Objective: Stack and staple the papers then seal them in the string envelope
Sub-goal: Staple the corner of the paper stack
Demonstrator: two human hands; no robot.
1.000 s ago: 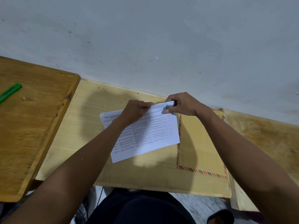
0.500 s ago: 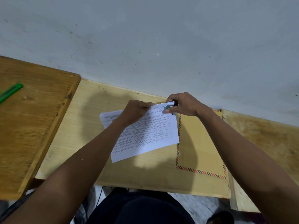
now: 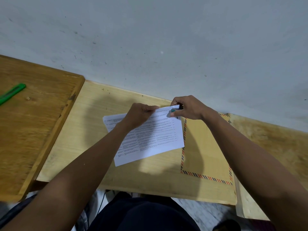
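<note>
I see dim, even light from above; my arms throw soft shadows across the surface (image 3: 93, 130). Wide-angle bending curves the edges, and the lower corners look blurred.

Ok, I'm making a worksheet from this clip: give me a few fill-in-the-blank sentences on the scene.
1. The right hand presses a small ____ onto the papers' corner.
2. The left hand pinches the papers at their ____ edge.
3. The striped-border envelope lies to the ____ of the papers.

Missing: stapler; far; right
</note>
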